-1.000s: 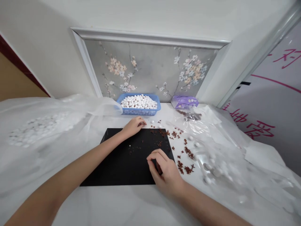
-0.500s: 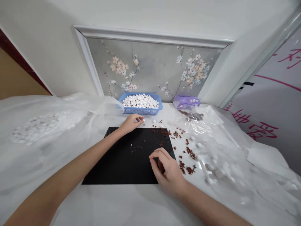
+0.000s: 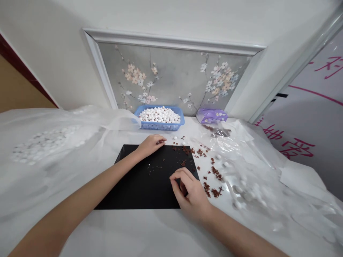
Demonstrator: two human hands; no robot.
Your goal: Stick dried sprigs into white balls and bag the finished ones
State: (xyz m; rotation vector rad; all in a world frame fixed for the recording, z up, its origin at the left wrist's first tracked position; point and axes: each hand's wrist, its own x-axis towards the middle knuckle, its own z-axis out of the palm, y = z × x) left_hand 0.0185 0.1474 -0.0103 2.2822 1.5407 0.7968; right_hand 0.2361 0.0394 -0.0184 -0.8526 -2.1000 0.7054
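Observation:
My left hand [image 3: 152, 145] is at the far edge of the black mat [image 3: 144, 189], its fingers curled together. Whatever it may hold is hidden. Just to its right, on the white tabletop, lies a white ball [image 3: 175, 137]. Over the mat's right side, my right hand [image 3: 190, 191] has thumb and forefinger pinched together; anything between the tips is too small to see. Small brown star-shaped pieces [image 3: 187, 150] are scattered on the mat's far right corner, and more brown pieces [image 3: 216, 173] lie on the table beside it.
A blue basket [image 3: 162, 126] heaped with white balls stands against the wall. Right of it are a purple packet [image 3: 211, 116] and a clear plastic bag [image 3: 227, 139]. Plastic bagging with white balls [image 3: 45, 144] covers the left; more clear plastic [image 3: 268, 196] lies right.
My left hand has come slightly nearer and its fingers have curled in. The white ball that was at its fingertips no longer shows. My right hand keeps the same pinch.

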